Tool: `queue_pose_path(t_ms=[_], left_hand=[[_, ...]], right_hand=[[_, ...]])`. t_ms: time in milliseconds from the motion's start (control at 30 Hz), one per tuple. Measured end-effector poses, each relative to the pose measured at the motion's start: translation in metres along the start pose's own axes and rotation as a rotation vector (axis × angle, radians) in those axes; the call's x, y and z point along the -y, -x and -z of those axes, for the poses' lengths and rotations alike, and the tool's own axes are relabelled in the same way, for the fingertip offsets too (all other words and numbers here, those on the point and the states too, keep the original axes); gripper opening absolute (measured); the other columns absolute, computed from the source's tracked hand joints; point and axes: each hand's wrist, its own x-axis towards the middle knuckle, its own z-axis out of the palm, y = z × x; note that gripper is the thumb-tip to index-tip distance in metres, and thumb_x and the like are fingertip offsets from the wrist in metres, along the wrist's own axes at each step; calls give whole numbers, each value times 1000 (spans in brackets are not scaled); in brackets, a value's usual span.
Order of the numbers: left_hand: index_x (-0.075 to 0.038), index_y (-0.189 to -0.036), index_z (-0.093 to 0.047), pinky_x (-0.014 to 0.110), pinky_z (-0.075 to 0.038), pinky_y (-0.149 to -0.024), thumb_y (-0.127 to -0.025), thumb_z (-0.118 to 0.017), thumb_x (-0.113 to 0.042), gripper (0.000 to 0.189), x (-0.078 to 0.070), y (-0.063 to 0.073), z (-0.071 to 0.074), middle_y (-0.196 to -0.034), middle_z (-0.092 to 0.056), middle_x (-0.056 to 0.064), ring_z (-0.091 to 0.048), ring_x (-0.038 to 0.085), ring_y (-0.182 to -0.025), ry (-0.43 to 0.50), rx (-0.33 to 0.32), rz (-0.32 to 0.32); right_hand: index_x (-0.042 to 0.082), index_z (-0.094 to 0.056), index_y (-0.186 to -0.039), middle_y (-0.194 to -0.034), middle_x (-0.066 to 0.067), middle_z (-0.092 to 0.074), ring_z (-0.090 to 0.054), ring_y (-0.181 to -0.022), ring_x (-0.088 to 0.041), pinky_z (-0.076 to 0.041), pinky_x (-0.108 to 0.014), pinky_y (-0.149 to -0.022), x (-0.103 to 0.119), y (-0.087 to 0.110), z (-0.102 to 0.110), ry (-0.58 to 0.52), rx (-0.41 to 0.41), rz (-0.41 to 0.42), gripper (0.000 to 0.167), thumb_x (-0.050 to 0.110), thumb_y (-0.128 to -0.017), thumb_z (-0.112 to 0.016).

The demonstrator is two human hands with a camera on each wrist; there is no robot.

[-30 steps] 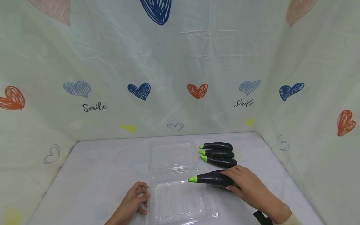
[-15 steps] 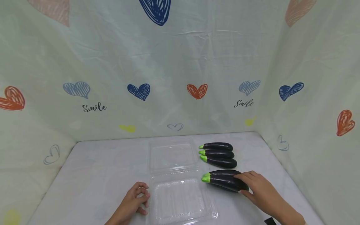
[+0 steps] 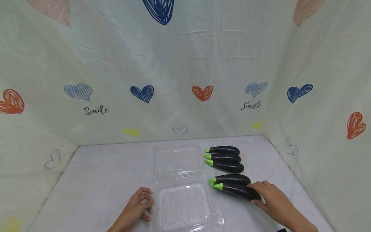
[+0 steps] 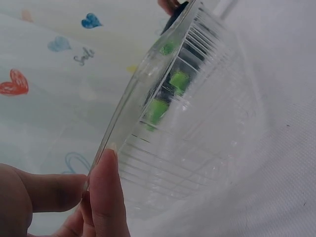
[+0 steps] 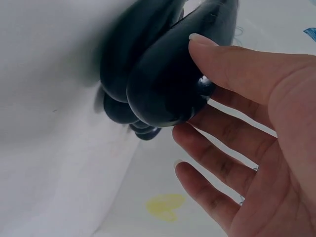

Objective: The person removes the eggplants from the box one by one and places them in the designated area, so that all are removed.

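Observation:
My right hand (image 3: 272,201) holds an eggplant (image 3: 240,190) by its thick end. In the right wrist view the thumb lies on one side of it and fingers on the other. Its green stem end points left, towards the clear plastic clamshell container (image 3: 185,206). A second eggplant (image 3: 234,179) lies close against it on the far side. My left hand (image 3: 134,209) pinches the container's left rim between thumb and fingers, as the left wrist view shows. The container's lid (image 3: 178,159) lies folded back, away from me.
Three more eggplants (image 3: 224,158) lie side by side at the back right, stems pointing left. The white table (image 3: 101,183) is bounded by a hanging sheet (image 3: 174,64) printed with hearts at the back and sides.
The eggplant in my right hand has moved right and slightly nearer to me, from over the container's right edge to the table beside it. My left hand stays at the rim.

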Motion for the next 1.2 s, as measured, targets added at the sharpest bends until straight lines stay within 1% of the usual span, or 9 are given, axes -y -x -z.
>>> queue_pose_path(t_ms=[167, 400, 667, 767, 900, 967, 1200], left_hand=[[4, -127, -42, 30, -60, -57, -104, -60, -5, 31, -2, 0, 1, -96, -54, 3, -60, 19, -77, -7, -9, 2], [4, -128, -41, 30, -60, -57, -103, -61, -4, 32, -3, 0, 2, -95, -55, 2, -60, 19, -76, -11, -10, -1], [4, -128, -41, 30, -60, -57, -103, -60, -4, 33, -3, -1, 1, -95, -55, 2, -60, 19, -76, -13, -15, 8], [4, -128, -41, 30, -60, -56, -103, -60, -4, 32, -3, 0, 1, -95, -55, 2, -60, 19, -76, -14, -17, 7], [4, -127, -41, 30, -60, -57, -103, -60, -3, 32, -3, 1, 2, -95, -55, 2, -60, 19, -77, -13, -16, 5], [4, -127, -41, 30, -60, -57, -103, -60, -3, 31, -3, 1, 2, -95, -55, 2, -60, 19, -77, -11, -15, 7], [5, -127, -41, 30, -60, -57, -103, -61, -4, 32, -3, 1, 1, -95, -54, 3, -60, 19, -76, -8, -17, 7]], right_hand=[[17, -73, -118, -110, 8, -73, -69, -101, -18, -61, -40, -86, -3, 3, -3, -11, 9, -5, 49, 20, -74, -96], [18, -73, -119, -111, 8, -73, -68, -101, -17, -61, -40, -87, -1, 8, -4, -10, 60, -15, 49, 24, -75, -95], [17, -72, -115, -109, 6, -71, -67, -100, -21, -60, -44, -86, -1, 13, -14, -5, 80, 54, 47, 24, -74, -95], [16, -72, -114, -108, 5, -71, -67, -99, -22, -60, -44, -85, -1, 14, -21, -3, 69, 76, 48, 23, -73, -96], [17, -72, -113, -109, 4, -70, -66, -100, -22, -59, -44, -86, 1, 12, -28, 4, 69, 75, 48, 23, -72, -96], [17, -72, -113, -110, 4, -70, -65, -101, -21, -59, -44, -87, 2, 10, -31, 7, 81, 57, 47, 23, -73, -95], [16, -72, -114, -110, 5, -67, -63, -102, -19, -59, -42, -88, 7, 4, -36, 22, 69, 32, 47, 24, -74, -95]])
